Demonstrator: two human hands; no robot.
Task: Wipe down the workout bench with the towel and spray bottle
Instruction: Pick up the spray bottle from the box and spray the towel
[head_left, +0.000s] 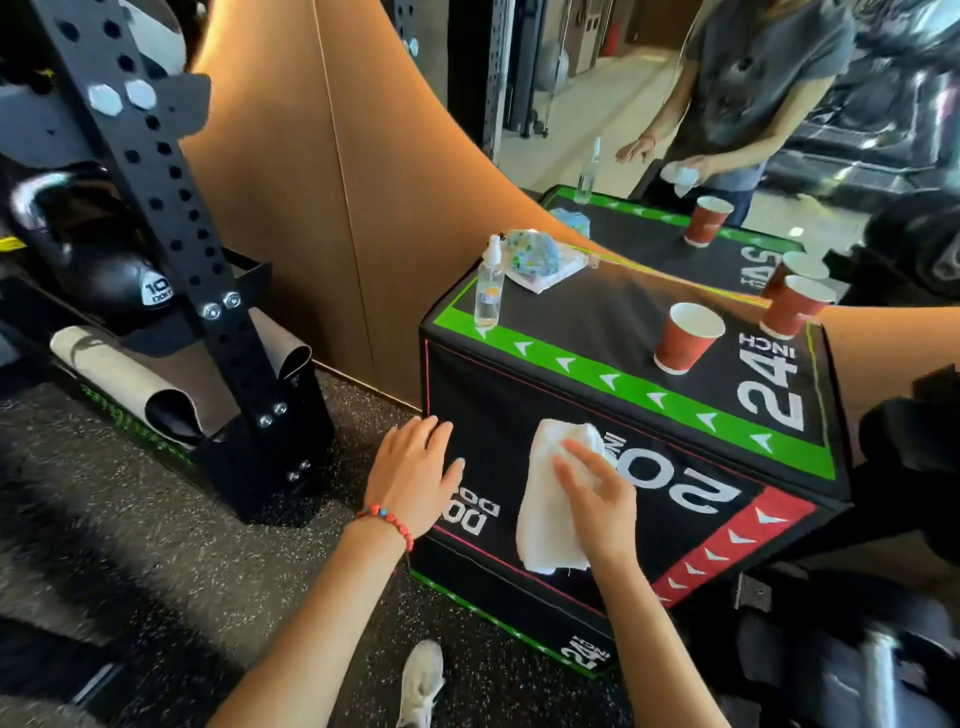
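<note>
A black padded box (582, 322) with green and red borders and "20" and "24 INCH" lettering serves as the bench. My right hand (597, 493) presses a white towel (550, 509) flat against its front face. My left hand (410, 478) rests open on the box's left front corner, with a red bead bracelet on the wrist. A clear spray bottle (490, 283) stands upright on the box's top near the back left corner, apart from both hands.
A red paper cup (685, 338) and two more (795, 301) stand on the top, beside a patterned cloth (535, 254). A mirror behind reflects the scene and a person. A black rack post (171, 208) with kettlebells stands left. My shoe (421, 686) is on the rubber floor.
</note>
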